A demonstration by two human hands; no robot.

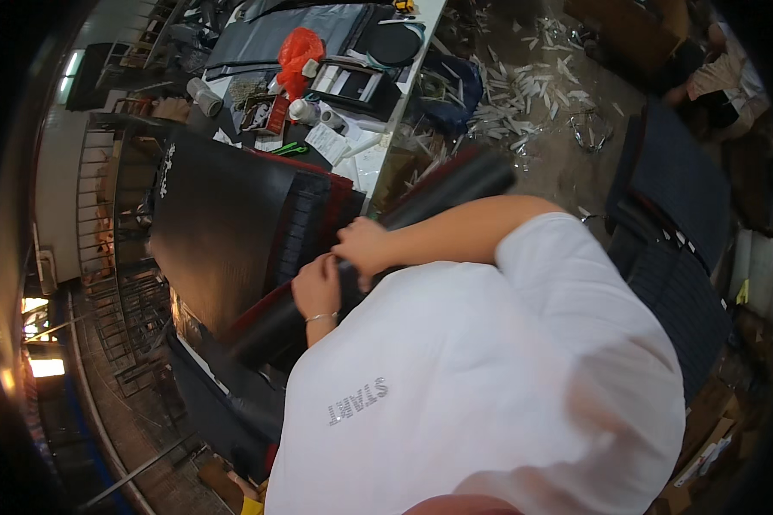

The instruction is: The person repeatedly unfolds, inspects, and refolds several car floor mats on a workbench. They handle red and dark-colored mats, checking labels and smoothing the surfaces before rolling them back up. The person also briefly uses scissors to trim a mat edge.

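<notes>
A long black rolled sheet [451, 187] with a red edge lies slantwise across the front of my body. My left hand [317, 287], with a thin bracelet at the wrist, is closed round its middle. Right beside it, my right hand [366, 245] grips the same roll, the forearm reaching across from the right. The far end of the roll is blurred, and my white shirt hides part of its near side. Just beyond my hands lies a stack of black sheets [223, 193] with red edges showing.
A cluttered table [421, 60] holds a red plastic bag [299, 56], papers [328, 142] and a green-handled tool [289, 148]. Pale scraps [524, 107] litter the floor. Dark ribbed sheets [674, 172] are piled at right. Another person [730, 77] is at upper right; metal racks [103, 206] stand left.
</notes>
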